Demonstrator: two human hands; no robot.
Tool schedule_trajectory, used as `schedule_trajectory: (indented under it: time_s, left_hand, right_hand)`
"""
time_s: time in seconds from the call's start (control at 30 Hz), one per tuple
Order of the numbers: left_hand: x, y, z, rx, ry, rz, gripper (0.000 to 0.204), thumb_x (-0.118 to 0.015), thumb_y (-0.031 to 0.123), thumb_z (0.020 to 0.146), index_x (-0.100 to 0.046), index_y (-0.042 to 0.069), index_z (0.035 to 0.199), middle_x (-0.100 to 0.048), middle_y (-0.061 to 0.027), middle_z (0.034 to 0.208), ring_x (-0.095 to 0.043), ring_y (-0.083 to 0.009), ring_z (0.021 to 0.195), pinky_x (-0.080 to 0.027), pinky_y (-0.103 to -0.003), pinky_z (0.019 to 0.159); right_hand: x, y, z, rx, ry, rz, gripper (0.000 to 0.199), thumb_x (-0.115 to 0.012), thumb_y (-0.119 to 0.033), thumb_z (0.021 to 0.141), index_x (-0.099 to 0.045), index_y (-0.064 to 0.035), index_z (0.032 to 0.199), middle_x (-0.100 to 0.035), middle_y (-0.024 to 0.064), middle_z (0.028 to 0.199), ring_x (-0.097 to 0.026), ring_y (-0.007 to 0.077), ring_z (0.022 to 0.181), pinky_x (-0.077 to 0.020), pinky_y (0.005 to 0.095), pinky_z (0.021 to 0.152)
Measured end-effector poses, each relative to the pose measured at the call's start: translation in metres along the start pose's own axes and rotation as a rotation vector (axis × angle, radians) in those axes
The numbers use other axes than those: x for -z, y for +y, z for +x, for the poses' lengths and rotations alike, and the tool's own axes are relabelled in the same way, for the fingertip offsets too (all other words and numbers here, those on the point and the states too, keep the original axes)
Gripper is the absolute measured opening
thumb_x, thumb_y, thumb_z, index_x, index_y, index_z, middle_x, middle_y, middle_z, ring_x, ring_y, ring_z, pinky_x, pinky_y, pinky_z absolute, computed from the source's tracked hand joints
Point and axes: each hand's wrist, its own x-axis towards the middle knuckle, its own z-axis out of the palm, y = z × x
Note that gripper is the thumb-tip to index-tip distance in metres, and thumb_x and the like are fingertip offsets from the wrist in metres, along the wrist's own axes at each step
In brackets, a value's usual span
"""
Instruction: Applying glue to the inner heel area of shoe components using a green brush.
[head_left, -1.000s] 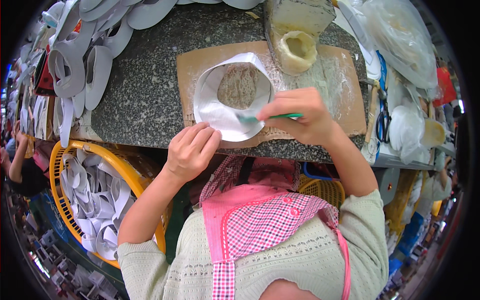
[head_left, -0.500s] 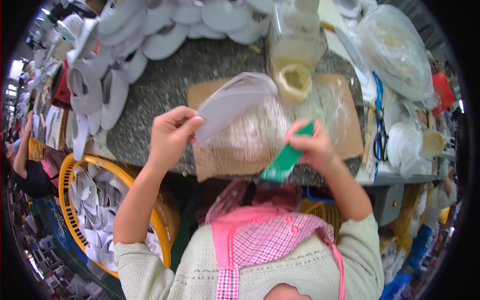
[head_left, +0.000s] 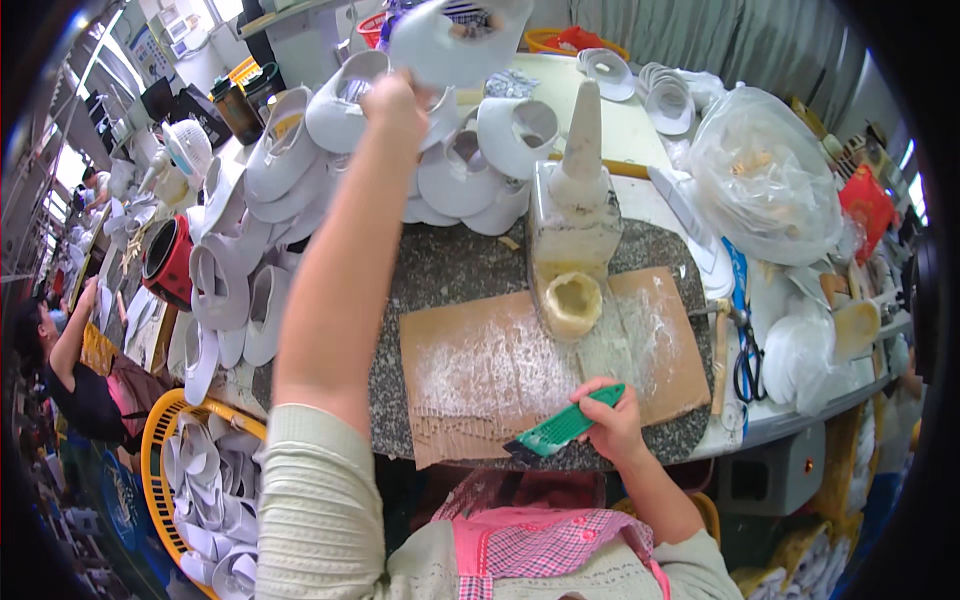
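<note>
My left hand (head_left: 397,100) is raised far out over the table and grips a white shoe part (head_left: 458,38), holding it above a heap of similar white shoe parts (head_left: 300,160). My right hand (head_left: 612,425) rests at the near edge of the brown cardboard sheet (head_left: 480,370) and holds a green-handled brush (head_left: 558,430), bristles pointing left and down. The cardboard is smeared with whitish glue. A glue-caked pot (head_left: 571,303) stands at its far edge in front of a crusted glue container (head_left: 578,210).
A speckled stone slab (head_left: 450,265) lies under the cardboard. A yellow basket (head_left: 190,480) of white parts stands lower left. A clear plastic bag (head_left: 765,175), scissors (head_left: 745,365) and more white pieces lie to the right. Another person (head_left: 70,370) sits at far left.
My left hand lifted the white piece off the cardboard and carried it up and away over the heap. My right hand drew the brush back to the cardboard's near edge.
</note>
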Motion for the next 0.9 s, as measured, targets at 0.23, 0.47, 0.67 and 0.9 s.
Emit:
schedule_trajectory:
  time_s: [0.23, 0.47, 0.67, 0.9]
  left_hand:
    - [0.021, -0.042, -0.08, 0.147, 0.155, 0.059, 0.046, -0.042, 0.033, 0.091, -0.039, -0.005, 0.116, -0.053, -0.0187, 0.106, -0.058, -0.0296, 0.09, -0.048, -0.042, 0.074]
    - [0.119, 0.028, -0.175, 0.217, -0.064, 0.54, 0.04, -0.06, 0.03, 0.08, -0.053, 0.0, 0.106, -0.061, -0.0121, 0.093, -0.062, -0.0202, 0.075, -0.046, -0.028, 0.064]
    - [0.34, 0.18, -0.288, -0.577, 0.441, 1.617, 0.025, -0.058, 0.013, 0.08, -0.06, 0.004, 0.103, -0.065, -0.0102, 0.089, -0.062, -0.0148, 0.08, -0.048, -0.026, 0.071]
    - [0.492, 0.204, -0.387, 0.193, 0.824, 1.554, 0.027, -0.056, 0.03, 0.079, -0.061, 0.004, 0.086, -0.062, -0.0046, 0.075, -0.057, -0.0157, 0.065, -0.044, -0.029, 0.057]
  right_hand:
    - [0.007, 0.004, -0.005, 0.049, 0.085, 0.037, 0.011, -0.058, -0.002, 0.078, -0.056, 0.005, 0.086, -0.06, 0.0113, 0.07, -0.06, 0.016, 0.055, -0.0494, 0.0245, 0.044]
    - [0.025, 0.02, 0.003, 0.203, 0.252, -0.029, 0.013, -0.058, -0.005, 0.078, -0.053, -0.0016, 0.089, -0.054, 0.0057, 0.074, -0.053, 0.0136, 0.056, -0.0449, 0.024, 0.047]
    - [0.031, 0.016, 0.008, 0.139, 0.143, -0.12, 0.015, -0.05, -0.013, 0.086, -0.05, -0.0021, 0.096, -0.051, 0.0035, 0.069, -0.051, 0.0118, 0.052, -0.0396, 0.0217, 0.042]
    - [-0.023, 0.028, 0.011, 0.177, -0.006, -0.178, 0.016, -0.053, -0.01, 0.083, -0.05, 0.0003, 0.095, -0.052, 0.0052, 0.073, -0.052, 0.0129, 0.058, -0.0421, 0.0222, 0.05]
